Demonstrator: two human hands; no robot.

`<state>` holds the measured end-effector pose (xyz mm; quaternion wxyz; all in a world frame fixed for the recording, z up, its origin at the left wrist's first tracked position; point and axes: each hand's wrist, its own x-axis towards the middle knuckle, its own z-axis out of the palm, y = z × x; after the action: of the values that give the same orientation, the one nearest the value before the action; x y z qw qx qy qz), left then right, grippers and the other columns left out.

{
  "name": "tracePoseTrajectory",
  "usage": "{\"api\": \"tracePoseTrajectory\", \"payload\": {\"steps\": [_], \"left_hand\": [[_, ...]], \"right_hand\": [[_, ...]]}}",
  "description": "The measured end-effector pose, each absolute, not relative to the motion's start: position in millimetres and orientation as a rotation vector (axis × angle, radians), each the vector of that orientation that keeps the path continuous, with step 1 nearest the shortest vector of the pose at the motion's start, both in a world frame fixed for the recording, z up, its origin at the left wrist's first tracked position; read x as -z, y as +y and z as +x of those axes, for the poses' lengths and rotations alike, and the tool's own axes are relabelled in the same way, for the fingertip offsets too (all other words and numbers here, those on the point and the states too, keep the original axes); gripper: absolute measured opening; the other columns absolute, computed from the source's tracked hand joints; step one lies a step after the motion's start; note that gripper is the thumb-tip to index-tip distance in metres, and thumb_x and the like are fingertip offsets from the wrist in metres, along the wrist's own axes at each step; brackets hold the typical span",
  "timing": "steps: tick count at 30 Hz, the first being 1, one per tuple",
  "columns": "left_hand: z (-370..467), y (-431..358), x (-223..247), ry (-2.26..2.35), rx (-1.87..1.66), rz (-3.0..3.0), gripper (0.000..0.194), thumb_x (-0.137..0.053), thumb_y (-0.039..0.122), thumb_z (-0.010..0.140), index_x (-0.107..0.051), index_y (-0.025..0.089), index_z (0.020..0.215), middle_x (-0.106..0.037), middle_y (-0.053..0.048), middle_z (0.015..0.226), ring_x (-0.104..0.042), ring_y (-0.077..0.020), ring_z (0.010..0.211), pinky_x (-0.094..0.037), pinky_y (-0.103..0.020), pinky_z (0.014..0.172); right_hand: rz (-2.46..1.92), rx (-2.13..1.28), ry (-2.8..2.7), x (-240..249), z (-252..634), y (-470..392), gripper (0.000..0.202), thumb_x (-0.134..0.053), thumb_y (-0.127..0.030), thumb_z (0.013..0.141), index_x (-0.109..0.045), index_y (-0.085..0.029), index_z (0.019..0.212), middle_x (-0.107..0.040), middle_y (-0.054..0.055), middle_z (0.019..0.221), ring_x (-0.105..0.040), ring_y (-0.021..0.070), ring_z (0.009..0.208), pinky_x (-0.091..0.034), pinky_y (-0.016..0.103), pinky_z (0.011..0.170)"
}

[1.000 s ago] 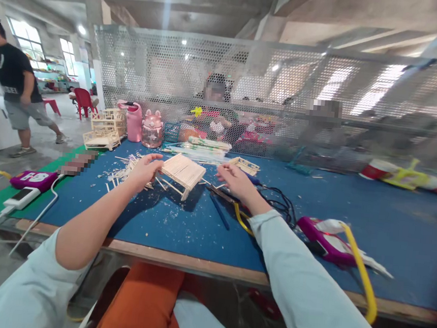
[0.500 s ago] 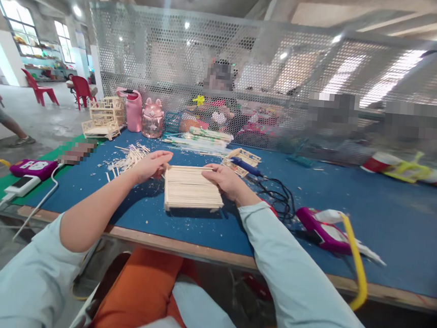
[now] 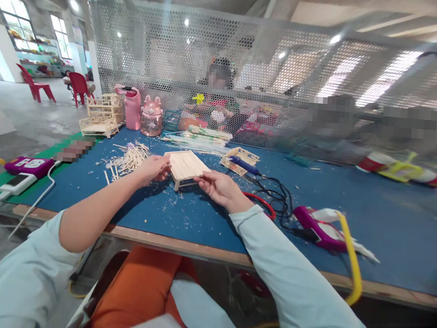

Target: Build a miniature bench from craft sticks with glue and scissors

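Note:
A small slatted platform of pale wooden sticks [image 3: 186, 165], with short legs, is held between my two hands over the blue table mat. My left hand [image 3: 155, 170] grips its left edge with bent fingers. At its right front corner, my right hand [image 3: 216, 185] pinches the edge between thumb and fingers. Loose cut sticks [image 3: 133, 157] lie in a pile left of the platform, behind my left hand. Behind my right hand rests a small stick frame [image 3: 240, 161] with a blue-handled tool [image 3: 244, 165] on it.
Stick furniture [image 3: 102, 115], a pink bottle [image 3: 132, 108] and a pink jar [image 3: 151, 117] stand at the back left. Bundled sticks [image 3: 205, 138] lie behind. Black cables and a purple device [image 3: 322, 229] are at right. A person [image 3: 218, 100] sits beyond the mesh screen.
The platform has turned and tilted, showing its front leg and a narrower top. My right hand has shifted lower along its edge. The person walking at far left has gone from view.

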<state>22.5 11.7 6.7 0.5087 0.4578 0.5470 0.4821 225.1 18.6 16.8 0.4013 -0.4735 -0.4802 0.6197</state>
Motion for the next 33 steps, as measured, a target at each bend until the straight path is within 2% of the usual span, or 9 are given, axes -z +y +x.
{"api": "tracePoseTrajectory", "payload": {"steps": [3,10,14,18,23,26,28,30,33], "left_hand": [[27.8,11.5,-2.7,1.312,-1.149,1.085,0.018,-0.06,0.027,0.082,-0.053,0.014,0.092,-0.056,0.003,0.059,-0.048,-0.005,0.044,-0.038,-0.015,0.043],[23.4,17.0,-0.8,1.339,-1.143,1.08,0.042,-0.062,0.01,0.076,-0.044,0.012,0.114,-0.05,0.007,0.053,-0.043,-0.0039,0.041,-0.034,-0.015,0.044],[18.4,20.5,1.2,1.351,-1.127,1.151,0.033,-0.056,0.009,0.074,-0.051,0.012,0.107,-0.038,0.01,0.046,-0.031,-0.003,0.036,-0.023,-0.015,0.038],[18.8,22.7,3.7,1.363,-1.06,1.284,0.021,-0.052,0.01,0.075,-0.059,0.012,0.095,-0.033,0.01,0.044,-0.023,-0.0031,0.034,-0.015,-0.017,0.036],[24.8,24.5,6.6,1.44,-0.999,1.525,0.019,-0.051,0.019,0.08,-0.064,0.014,0.093,-0.043,0.006,0.046,-0.034,-0.0055,0.036,-0.027,-0.017,0.039],[8.5,28.5,1.2,1.602,-1.01,1.686,0.023,-0.051,0.029,0.083,-0.068,0.014,0.085,-0.062,-0.002,0.061,-0.049,-0.0098,0.048,-0.04,-0.021,0.049],[-11.5,31.6,-5.5,1.774,-1.071,1.771,0.026,-0.048,0.026,0.084,-0.069,0.014,0.093,-0.069,-0.006,0.08,-0.059,-0.0147,0.068,-0.047,-0.025,0.066],[-30.9,33.9,-11.4,1.917,-1.081,1.855,0.029,-0.047,0.021,0.083,-0.068,0.014,0.102,-0.07,-0.008,0.094,-0.061,-0.0186,0.086,-0.045,-0.028,0.082],[-43.1,35.7,-12.4,1.943,-0.911,2.047,0.026,-0.053,0.017,0.079,-0.071,0.017,0.097,-0.07,-0.008,0.099,-0.061,-0.0203,0.095,-0.042,-0.03,0.09]], "right_hand": [[-1.272,-1.592,-1.347,-18.4,225.0,10.2,0.01,-0.044,-0.01,0.088,-0.05,-0.015,0.081,-0.066,0.003,0.059,-0.059,0.0071,0.045,-0.044,0.012,0.037],[-1.469,-1.208,-1.6,-26.2,254.8,19.2,0.02,-0.051,-0.038,0.087,-0.05,-0.019,0.079,-0.047,-0.008,0.034,-0.034,0.0057,0.025,-0.02,0.015,0.027],[-1.719,-0.826,-2.115,-21.5,271.3,22.0,0.027,-0.067,-0.03,0.073,-0.047,-0.018,0.061,-0.047,-0.007,0.036,-0.041,0.0056,0.033,-0.026,0.017,0.036],[-1.849,-0.644,-2.292,-12.2,271.3,19.1,0.018,-0.065,-0.02,0.07,-0.047,-0.02,0.065,-0.049,-0.007,0.042,-0.047,0.0095,0.037,-0.03,0.021,0.041],[-1.881,-0.365,-2.273,-7.6,270.6,26.7,0.016,-0.065,-0.016,0.065,-0.049,-0.02,0.064,-0.061,0.001,0.062,-0.056,0.0142,0.059,-0.033,0.023,0.051],[-1.907,-0.232,-2.227,-7.3,276.5,33.8,0.014,-0.064,-0.018,0.065,-0.051,-0.019,0.061,-0.064,0.006,0.07,-0.058,0.0176,0.068,-0.033,0.025,0.055],[-1.914,-0.175,-2.185,-6.9,280.2,37.5,0.011,-0.062,-0.023,0.069,-0.053,-0.019,0.063,-0.065,0.007,0.071,-0.058,0.019,0.068,-0.034,0.026,0.056],[-1.895,-0.126,-2.139,-6.5,281.1,39.4,0.01,-0.058,-0.026,0.073,-0.056,-0.018,0.068,-0.065,0.009,0.074,-0.058,0.0198,0.069,-0.035,0.027,0.058],[-1.793,-0.093,-2.108,-6.8,275.0,37.8,0.015,-0.051,-0.03,0.078,-0.058,-0.018,0.076,-0.066,0.008,0.077,-0.058,0.0184,0.071,-0.037,0.026,0.061]]}}
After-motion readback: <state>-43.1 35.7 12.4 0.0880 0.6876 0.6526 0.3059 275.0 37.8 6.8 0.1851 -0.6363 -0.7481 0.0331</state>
